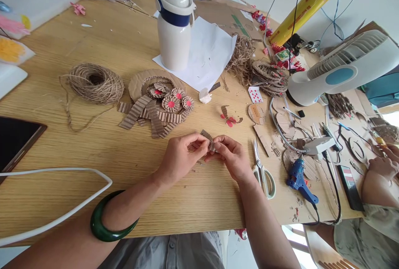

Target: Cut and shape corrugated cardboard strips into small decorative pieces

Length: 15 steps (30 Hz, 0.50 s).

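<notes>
Between both hands is a small strip of corrugated cardboard [207,135], held above the table near its front. My left hand [183,152] pinches it from the left, thumb and forefinger together. From the right, my right hand [229,154] grips its other end, fingers curled; part of the strip is hidden behind the fingers. Just beyond lies a round cardboard piece [137,84] bearing corrugated strips and several pleated rosettes [171,103] with red centres. Scissors [262,171] with pale handles rest beside my right wrist. A small red and brown cutout [230,120] lies farther back.
A white bottle [174,40] stands on paper at the back. Twine [95,82] lies left, near a tablet [18,146]. To the right are a blue glue gun [301,182], a power strip [319,146], cords and a white fan [339,67]. A co-worker's hands [385,163] are at far right.
</notes>
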Available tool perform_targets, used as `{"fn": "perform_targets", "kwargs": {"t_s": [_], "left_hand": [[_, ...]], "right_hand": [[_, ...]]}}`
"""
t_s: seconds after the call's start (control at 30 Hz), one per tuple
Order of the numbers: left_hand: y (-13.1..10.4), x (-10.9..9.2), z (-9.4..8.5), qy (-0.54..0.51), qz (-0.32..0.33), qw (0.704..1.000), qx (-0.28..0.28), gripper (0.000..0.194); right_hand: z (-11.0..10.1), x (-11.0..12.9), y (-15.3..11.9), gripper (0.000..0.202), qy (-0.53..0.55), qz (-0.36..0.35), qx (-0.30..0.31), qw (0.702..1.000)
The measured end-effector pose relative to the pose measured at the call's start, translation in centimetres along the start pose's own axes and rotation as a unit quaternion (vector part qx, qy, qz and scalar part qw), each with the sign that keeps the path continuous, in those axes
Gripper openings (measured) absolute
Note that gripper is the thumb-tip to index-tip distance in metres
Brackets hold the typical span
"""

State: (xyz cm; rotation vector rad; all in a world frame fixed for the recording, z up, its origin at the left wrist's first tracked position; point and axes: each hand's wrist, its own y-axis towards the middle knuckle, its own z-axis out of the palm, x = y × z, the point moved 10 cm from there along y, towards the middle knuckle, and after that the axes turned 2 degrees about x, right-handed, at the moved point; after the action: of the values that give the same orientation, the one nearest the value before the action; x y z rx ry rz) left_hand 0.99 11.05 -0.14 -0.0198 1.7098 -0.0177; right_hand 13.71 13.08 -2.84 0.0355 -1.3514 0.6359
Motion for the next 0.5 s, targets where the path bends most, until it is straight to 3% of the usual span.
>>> {"fn": "perform_targets", "kwargs": {"t_s": [0.3, 0.5], "left_hand": [[0.1, 1.1, 0.4, -0.060, -0.023, 0.998, 0.013, 0.019], [0.2, 1.1, 0.9, -0.062, -0.036, 0.997, 0.036, 0.022]], "right_hand": [[-1.5, 1.4, 0.1, 0.023, -0.065, -0.085, -0.063, 0.992], [-2.0, 1.4, -0.1, 0.021, -0.082, -0.091, -0.085, 0.989]]}}
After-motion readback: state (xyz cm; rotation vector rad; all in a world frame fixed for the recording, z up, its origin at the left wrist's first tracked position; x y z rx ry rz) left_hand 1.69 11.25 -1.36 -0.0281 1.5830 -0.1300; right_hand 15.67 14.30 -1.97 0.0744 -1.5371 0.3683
